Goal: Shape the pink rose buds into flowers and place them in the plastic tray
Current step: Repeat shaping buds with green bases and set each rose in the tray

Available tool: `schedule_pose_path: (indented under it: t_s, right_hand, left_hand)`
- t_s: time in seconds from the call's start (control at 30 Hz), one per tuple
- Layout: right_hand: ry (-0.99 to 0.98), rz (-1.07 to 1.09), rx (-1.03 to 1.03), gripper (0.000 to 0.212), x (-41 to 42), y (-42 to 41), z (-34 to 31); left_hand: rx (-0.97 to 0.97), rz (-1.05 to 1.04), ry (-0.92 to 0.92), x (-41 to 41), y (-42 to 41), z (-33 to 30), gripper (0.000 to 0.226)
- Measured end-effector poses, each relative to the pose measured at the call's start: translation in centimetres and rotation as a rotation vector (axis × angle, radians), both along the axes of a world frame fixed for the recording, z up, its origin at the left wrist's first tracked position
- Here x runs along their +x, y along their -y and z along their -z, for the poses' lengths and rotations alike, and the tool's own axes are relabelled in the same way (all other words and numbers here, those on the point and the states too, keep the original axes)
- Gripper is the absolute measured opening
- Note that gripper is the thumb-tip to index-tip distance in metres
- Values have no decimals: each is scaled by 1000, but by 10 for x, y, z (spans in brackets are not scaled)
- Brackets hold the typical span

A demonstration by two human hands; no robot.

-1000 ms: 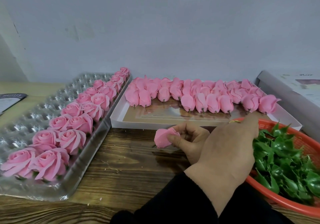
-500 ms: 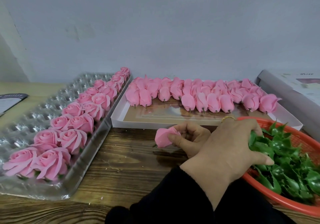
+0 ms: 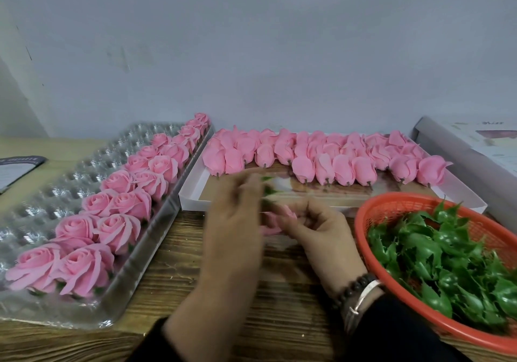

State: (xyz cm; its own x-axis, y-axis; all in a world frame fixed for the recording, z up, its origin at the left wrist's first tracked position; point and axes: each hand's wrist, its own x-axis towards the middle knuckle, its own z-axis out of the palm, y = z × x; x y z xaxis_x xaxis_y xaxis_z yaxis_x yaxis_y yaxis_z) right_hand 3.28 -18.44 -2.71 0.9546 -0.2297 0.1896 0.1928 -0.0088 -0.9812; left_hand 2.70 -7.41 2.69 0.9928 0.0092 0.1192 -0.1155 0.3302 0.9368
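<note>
Wooden table (image 3: pixel 173 263) is carrying everything, nearest edge first. Two dark sleeves are entering from below. Left hand (image 3: pixel 237 222), just in front of the box (image 3: pixel 193 191), is showing blurred; its fingertips are pinching a green calyx (image 3: pixel 268 191) over the box's front rim. Right hand (image 3: pixel 319 227), also in front of the box, is wearing a bead bracelet and a watch; its fingers are curling around a pink bud (image 3: pixel 279 219), which is sitting between the two hands, above the table. How tightly either hand is gripping, cannot tell through the blur.

Red basket (image 3: pixel 361 238) of green calyxes is sitting right-front of the box, overlapping its corner. Clear tray (image 3: pixel 42 199) is lying left of the box, touching it, with two rows of opened roses (image 3: pixel 123 202) filling its box-side edge. Buds (image 3: pixel 321 160) are lying in rows along the box's far side. Grey wall is standing behind the box.
</note>
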Motion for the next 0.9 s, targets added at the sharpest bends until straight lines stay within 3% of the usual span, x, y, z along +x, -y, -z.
schedule_pose_path:
  t_s: [0.13, 0.27, 0.4, 0.57, 0.9]
  right_hand:
    - [30, 31, -7, 10, 0, -6, 0]
    - [59, 59, 18, 10, -4, -8, -3]
    - [146, 94, 102, 12, -12, -13, -8]
    - [177, 96, 72, 12, -26, -22, -14]
    - [217, 192, -78, 29, -30, -24, -16]
  left_hand:
    - [-190, -225, -197, 17, -49, 25, 23]
    - [-329, -125, -355, 28, -45, 40, 21]
    - [-441, 73, -393, 36, -31, 47, 21]
    - [-450, 270, -383, 33, -28, 51, 23]
    - [-289, 256, -342, 28, -24, 53, 31]
